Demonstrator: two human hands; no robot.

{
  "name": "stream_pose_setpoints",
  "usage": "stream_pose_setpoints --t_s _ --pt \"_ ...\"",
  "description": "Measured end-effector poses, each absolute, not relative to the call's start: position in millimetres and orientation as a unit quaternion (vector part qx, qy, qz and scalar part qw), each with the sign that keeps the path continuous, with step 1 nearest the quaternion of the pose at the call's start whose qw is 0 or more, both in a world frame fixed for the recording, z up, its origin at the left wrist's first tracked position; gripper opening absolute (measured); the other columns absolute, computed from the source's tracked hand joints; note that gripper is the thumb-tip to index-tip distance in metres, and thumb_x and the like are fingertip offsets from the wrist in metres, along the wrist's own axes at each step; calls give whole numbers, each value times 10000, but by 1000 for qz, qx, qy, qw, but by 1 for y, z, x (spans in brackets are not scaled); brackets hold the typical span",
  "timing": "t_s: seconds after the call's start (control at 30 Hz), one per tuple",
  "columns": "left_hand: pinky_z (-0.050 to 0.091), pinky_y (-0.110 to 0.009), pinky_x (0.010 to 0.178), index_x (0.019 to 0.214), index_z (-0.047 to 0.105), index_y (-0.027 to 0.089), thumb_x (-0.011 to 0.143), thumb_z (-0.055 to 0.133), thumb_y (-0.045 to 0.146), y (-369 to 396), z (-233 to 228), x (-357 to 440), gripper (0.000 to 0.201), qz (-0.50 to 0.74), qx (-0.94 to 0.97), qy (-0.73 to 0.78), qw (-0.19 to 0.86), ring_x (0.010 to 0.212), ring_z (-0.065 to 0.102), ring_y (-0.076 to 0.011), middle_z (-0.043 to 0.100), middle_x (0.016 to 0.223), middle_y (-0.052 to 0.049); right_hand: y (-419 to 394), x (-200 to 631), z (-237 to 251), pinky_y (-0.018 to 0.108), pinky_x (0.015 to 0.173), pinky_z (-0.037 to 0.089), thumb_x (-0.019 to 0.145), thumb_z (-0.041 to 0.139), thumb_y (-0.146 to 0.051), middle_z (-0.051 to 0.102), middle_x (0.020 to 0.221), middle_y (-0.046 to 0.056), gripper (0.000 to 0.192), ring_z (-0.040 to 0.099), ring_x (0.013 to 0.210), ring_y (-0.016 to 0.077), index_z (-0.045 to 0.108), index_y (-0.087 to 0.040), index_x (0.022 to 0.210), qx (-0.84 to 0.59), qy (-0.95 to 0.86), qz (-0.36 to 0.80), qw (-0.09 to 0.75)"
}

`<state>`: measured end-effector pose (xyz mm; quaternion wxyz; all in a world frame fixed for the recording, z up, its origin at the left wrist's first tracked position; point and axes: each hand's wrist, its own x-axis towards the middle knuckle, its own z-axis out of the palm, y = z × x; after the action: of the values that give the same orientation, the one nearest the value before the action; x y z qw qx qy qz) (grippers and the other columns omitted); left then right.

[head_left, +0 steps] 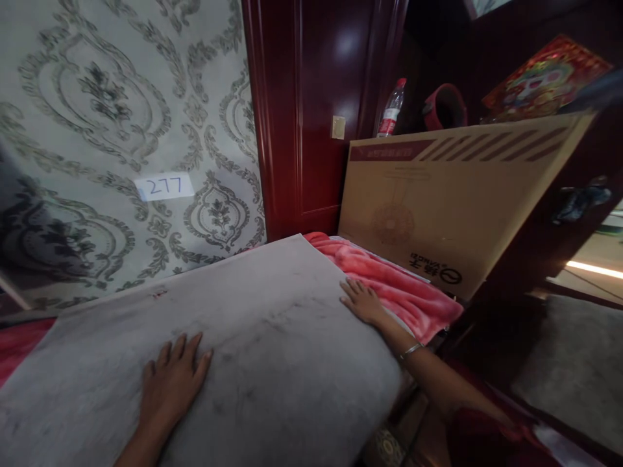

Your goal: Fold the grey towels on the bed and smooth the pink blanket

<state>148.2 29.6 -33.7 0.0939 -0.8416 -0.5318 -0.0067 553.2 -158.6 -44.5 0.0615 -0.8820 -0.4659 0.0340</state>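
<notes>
A wide grey blanket (272,324) lies spread flat over a bed, with faint dark marks on it. My left hand (172,379) rests palm down on the blanket's near part, fingers spread. My right hand (361,301) lies flat on the blanket's right edge, fingers apart, touching the pink fleece cover (403,288) underneath. A thin bracelet circles my right wrist. Neither hand holds anything.
A large cardboard box (452,201) leans behind the pink cover at the right. A water bottle (392,109) and a red round object (445,107) stand behind it. Patterned wallpaper with a label "277" (164,187) fills the left; a dark red door frame (311,117) stands at centre.
</notes>
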Motion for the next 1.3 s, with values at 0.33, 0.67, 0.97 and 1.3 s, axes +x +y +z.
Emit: stream_pose_setpoints --t_s 0.33,0.67,0.97,1.3 --pt "301 -570 1141 1527 412 177 978 190 469 22 -20 150 660 -21 -848 -527 54 1461 310 -382 369 1596 -133 -190 500 -43 573 1193 178 1042 307 -465 232 1652 128 570 192 1526 304 369 -224 1555 -899 -431 18 73" --pt "304 -604 1129 1506 442 118 958 132 508 25 -20 151 741 -43 -858 -510 45 1436 333 -408 393 1569 -185 -264 505 -88 552 1199 217 1023 340 -452 368 1602 59 527 253 1506 301 489 -262 1491 -853 -485 -44 187" --pt "332 -601 1105 1483 476 130 958 187 475 24 -23 152 692 -58 -858 -507 56 1416 366 -408 424 1548 -187 -288 555 -103 515 1188 268 1012 262 -332 419 1576 65 538 275 1496 281 526 -208 1464 -891 -394 -94 204" --pt "296 -583 1139 1526 401 162 988 252 436 13 -25 153 622 -61 -850 -522 44 1458 316 -373 395 1577 -156 -172 488 -40 437 1208 251 976 437 -370 273 1633 150 598 245 1513 274 419 -156 1533 -820 -555 5 138"
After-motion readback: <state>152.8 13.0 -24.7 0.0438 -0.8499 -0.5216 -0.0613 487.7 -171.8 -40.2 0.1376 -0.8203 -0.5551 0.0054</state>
